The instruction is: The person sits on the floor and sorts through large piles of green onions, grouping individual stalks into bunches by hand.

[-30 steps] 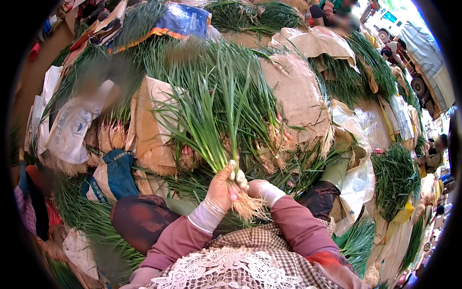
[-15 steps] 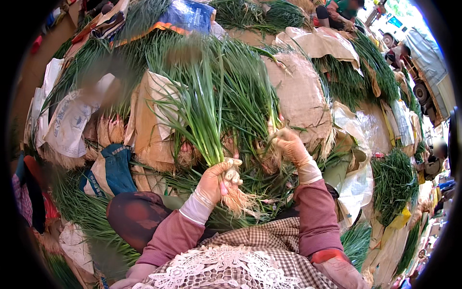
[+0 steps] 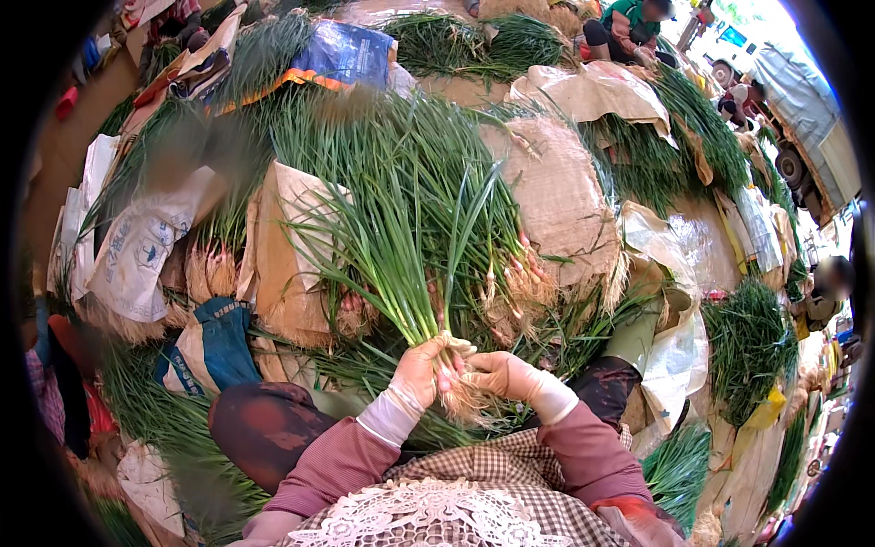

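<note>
Green onions [image 3: 401,292] slant forward-left, roots [image 3: 465,407] pointing back, both hands [image 3: 416,374] clamped on their bulbs [image 3: 445,376].

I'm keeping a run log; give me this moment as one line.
left hand: closed around green onion bunch; right hand: at its bulbs, grip unclear; roots: hanging below; beyond: onion pile, tan sack

Shows, at upper right, a grey-tarped truck [image 3: 804,96] and a co-worker [image 3: 624,27] in green; includes a blue sack [image 3: 344,53] with orange edging at upper left and a printed white sack [image 3: 137,255] at left.
</note>
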A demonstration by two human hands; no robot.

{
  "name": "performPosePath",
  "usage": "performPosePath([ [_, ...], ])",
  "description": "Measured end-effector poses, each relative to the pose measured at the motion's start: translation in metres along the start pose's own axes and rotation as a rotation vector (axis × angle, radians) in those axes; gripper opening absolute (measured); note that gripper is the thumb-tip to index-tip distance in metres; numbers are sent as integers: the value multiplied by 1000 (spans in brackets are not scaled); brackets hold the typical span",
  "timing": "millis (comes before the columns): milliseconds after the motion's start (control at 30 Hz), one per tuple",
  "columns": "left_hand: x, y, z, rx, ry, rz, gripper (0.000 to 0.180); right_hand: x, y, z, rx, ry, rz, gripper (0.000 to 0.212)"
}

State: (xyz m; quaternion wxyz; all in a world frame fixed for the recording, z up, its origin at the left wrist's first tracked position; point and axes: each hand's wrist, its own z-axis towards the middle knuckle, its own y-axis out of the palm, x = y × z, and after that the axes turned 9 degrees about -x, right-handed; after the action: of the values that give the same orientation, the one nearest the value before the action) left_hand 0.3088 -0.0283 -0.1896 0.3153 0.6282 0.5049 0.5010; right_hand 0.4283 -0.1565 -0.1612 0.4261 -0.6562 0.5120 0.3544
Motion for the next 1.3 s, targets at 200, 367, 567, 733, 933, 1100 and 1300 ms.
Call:
performPosePath([
  [200, -12, 2, -9, 31, 60, -142, 20, -40, 24, 18, 153, -19, 1020, 63],
  [367, -12, 40, -18, 230, 107, 91, 19, 15, 9, 88, 655, -273, 201, 25],
  [567, -5, 62, -30, 67, 379, 100, 21, 15, -33, 64, 886, 286, -620, 19],
  [733, 21, 55, -26, 209, 376, 207, 24, 37, -15, 36, -206, 367, -771, 34],
  [933, 11, 10, -5, -12, 104, -65, 33, -16, -73, 57, 781, 389, -327, 26],
  [1100, 10, 32, -13, -69, 117, 115, 23, 12, -92, 72, 738, 382, -841, 22],
  [1300, 22, 8, -7, 79, 193, 149, 29, -18, -8, 35, 483, -39, -260, 18],
])
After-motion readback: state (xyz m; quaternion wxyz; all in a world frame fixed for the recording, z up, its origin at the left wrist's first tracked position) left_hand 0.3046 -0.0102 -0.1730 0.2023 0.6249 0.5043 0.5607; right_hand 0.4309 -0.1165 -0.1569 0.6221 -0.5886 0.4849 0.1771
